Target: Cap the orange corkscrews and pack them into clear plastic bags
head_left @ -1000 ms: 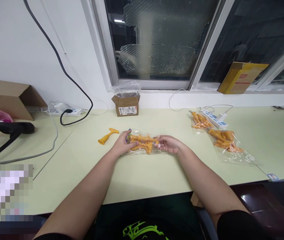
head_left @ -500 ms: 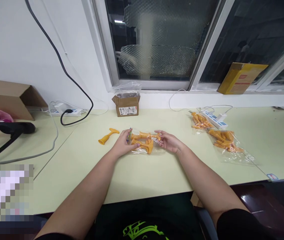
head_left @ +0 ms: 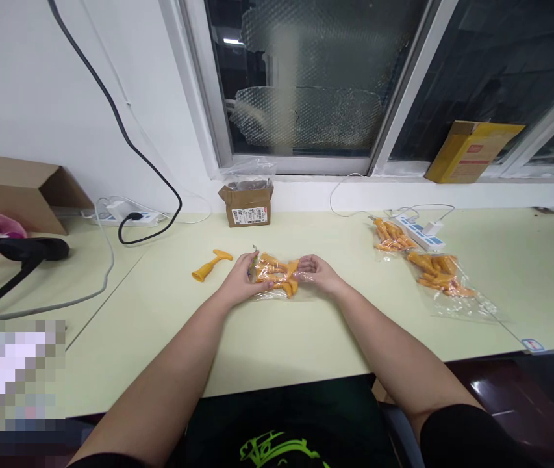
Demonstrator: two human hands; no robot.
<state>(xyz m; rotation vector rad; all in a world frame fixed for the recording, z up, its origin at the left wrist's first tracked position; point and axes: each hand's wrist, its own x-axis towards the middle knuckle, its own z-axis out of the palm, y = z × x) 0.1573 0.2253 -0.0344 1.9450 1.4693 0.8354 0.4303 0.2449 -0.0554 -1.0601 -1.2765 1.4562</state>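
Note:
A clear plastic bag with several orange-yellow pieces inside (head_left: 277, 273) lies on the table between my hands. My left hand (head_left: 238, 281) grips the bag's left end, its thumb over the plastic near a colourful strip. At the bag's right end, my right hand (head_left: 319, 273) is closed on it, fingers curled against the pieces. One loose orange piece (head_left: 212, 265) rests on the table left of my left hand.
Two more bags of orange pieces (head_left: 393, 235) (head_left: 440, 274) lie to the right beside a power strip (head_left: 420, 234). A small open carton (head_left: 249, 207) stands behind my hands. Cables, a second power strip (head_left: 133, 219) and a cardboard box (head_left: 11, 192) are at left.
My right hand has moved left, and the pieces in the bag have shifted and sit closer together. My left hand stays at the left end of the bag.

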